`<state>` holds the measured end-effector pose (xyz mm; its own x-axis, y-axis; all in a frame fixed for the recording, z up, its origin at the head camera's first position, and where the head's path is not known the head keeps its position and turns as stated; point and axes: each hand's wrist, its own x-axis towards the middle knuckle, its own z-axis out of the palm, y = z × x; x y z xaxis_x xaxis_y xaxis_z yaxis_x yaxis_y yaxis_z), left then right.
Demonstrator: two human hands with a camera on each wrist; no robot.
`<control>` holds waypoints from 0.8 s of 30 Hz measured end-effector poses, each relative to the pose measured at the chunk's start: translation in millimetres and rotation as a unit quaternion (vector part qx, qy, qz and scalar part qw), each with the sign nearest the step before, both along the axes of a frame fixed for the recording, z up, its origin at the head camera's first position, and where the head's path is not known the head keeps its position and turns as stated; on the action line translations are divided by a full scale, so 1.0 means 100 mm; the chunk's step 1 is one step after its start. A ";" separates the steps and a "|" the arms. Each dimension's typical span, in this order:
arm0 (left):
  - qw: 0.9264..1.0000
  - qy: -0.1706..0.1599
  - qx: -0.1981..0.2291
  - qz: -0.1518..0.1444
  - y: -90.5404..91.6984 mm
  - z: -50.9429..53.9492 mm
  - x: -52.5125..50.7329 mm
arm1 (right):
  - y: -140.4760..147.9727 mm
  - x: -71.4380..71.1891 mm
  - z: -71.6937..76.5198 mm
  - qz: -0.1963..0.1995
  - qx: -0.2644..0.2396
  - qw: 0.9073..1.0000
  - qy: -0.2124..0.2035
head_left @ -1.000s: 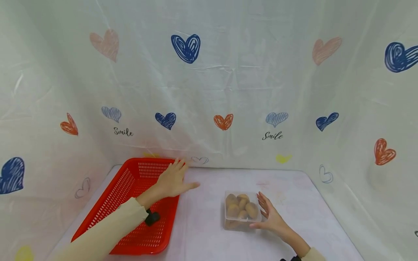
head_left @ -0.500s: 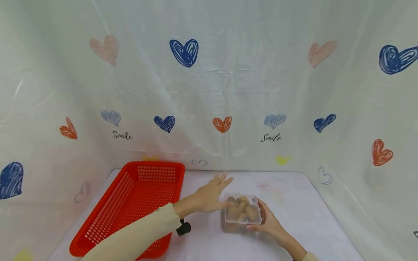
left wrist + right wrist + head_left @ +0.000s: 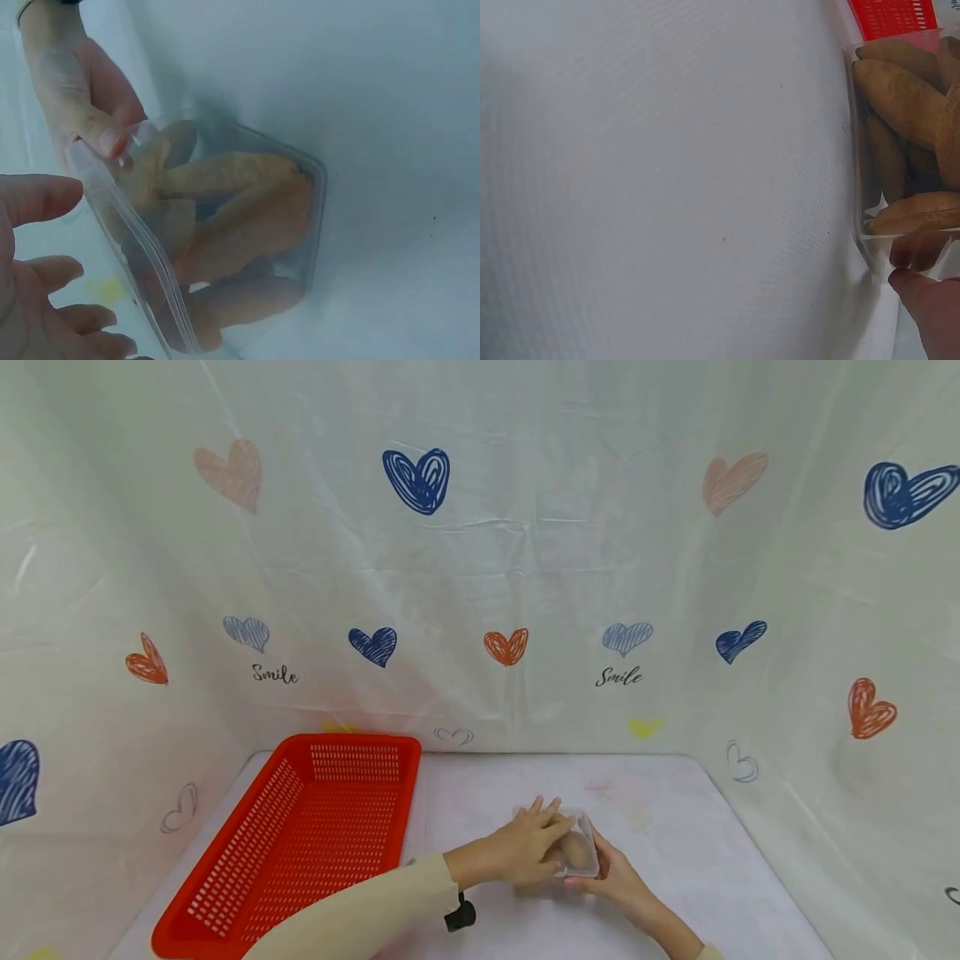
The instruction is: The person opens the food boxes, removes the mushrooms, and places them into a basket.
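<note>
A clear plastic box [image 3: 589,828] with a lid stands on the table, right of centre in the head view. Several brown oblong pieces [image 3: 900,90] fill it; their exact kind I cannot tell. My right hand [image 3: 621,878] grips the box at its right side, the thumb at the near corner. Over the lid lies my left hand [image 3: 525,847], fingers spread, hiding the left part of the box in the head view. In the left wrist view its thumb [image 3: 45,196] is at the lid's edge [image 3: 94,176], and the other fingers stand loosely bent beside the lid.
A red perforated plastic basket [image 3: 330,810] stands on the left of the white-covered table [image 3: 660,810]; the left forearm passes over its near right corner. A white curtain with printed hearts [image 3: 450,568] encloses the back and sides.
My left hand has moved right from over the basket to the top of the box. My right hand, beside the box a second ago, has closed around its right side.
</note>
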<state>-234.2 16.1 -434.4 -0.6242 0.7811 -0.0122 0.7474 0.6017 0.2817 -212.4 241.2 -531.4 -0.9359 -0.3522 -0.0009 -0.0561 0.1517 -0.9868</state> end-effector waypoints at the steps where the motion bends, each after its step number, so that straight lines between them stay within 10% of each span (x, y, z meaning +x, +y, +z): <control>1: 1.000 -0.003 -0.003 0.004 0.01 -0.01 0.01 | 0.00 0.00 0.00 0.001 0.000 1.000 0.000; 24: 0.990 0.096 -0.097 0.032 0.30 -0.17 0.15 | -0.01 0.01 -0.05 0.010 0.023 1.000 -0.006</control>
<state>-218.8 46.3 -451.6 -0.6784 0.7339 -0.0338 0.7340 0.6790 0.0131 -211.7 239.8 -536.0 -0.9287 -0.3698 -0.0279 -0.0483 0.1952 -0.9796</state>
